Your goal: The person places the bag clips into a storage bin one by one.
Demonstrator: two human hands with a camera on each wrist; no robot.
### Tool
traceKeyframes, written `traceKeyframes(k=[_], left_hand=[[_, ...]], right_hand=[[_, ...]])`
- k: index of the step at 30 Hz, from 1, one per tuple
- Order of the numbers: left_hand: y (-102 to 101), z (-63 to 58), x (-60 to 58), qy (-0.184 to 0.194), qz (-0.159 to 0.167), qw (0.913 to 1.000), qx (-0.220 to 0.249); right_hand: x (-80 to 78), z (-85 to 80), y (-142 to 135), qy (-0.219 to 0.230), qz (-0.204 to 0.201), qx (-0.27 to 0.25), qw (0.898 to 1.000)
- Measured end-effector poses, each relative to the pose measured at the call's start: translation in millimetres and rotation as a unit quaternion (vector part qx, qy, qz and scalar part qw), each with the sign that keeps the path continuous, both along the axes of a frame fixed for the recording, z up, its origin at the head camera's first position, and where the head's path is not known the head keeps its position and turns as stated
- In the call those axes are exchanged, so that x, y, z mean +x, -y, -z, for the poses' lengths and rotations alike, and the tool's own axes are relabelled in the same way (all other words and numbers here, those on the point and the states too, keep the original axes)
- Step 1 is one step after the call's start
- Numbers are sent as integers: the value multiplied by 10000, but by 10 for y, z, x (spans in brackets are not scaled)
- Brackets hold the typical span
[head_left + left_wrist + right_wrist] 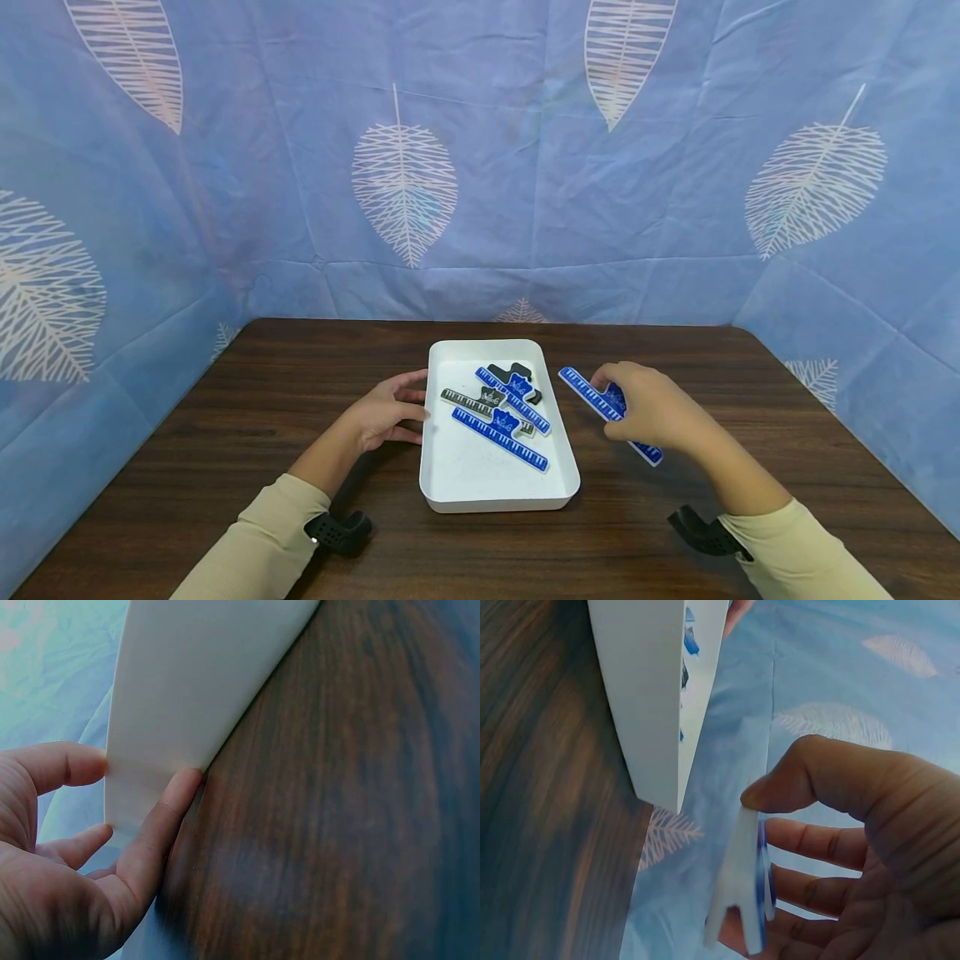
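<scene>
A white tray [480, 492] stands on the table, and my left hand [384, 414] rests its spread fingertips against the tray's left wall. The left wrist view shows those fingertips at the rim and low on the wall. Beyond the tray's right side, my right hand [651, 406] pinches a blue music clip [583, 390] with a white piano-key pattern, thumb against fingers. In the right wrist view this clip [739, 862] shows edge-on. Inside the tray lie two blue clips [487, 429], a dark grey clip [465, 402] and, partly hidden beneath a blue one, black clip parts [498, 373].
The dark wooden table [315, 358] reaches back to a blue cloth backdrop [495, 183] with white leaf prints, which also hangs at both sides. Black straps [337, 532] sit at both wrists, below pale sleeves.
</scene>
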State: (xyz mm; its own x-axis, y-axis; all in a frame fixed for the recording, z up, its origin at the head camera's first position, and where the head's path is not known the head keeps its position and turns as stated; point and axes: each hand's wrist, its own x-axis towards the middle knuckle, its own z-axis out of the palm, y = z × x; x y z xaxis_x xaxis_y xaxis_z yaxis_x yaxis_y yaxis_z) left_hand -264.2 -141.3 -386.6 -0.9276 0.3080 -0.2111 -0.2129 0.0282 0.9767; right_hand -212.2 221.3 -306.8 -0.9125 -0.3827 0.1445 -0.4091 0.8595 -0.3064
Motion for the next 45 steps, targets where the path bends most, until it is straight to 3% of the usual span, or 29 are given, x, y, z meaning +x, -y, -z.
traceKeyframes(k=[24, 30, 45], left_hand=[[-4, 5, -13, -6, -41, 10000, -39], [-6, 2, -10, -13, -23, 10000, -15], [-11, -8, 5, 7, -14, 10000, -17]], right_hand=[[-231, -152, 576, 34, -580, 15, 9983], [-329, -170, 707, 270, -621, -103, 9976], [-485, 54, 1023, 796, -987, 45, 9919]])
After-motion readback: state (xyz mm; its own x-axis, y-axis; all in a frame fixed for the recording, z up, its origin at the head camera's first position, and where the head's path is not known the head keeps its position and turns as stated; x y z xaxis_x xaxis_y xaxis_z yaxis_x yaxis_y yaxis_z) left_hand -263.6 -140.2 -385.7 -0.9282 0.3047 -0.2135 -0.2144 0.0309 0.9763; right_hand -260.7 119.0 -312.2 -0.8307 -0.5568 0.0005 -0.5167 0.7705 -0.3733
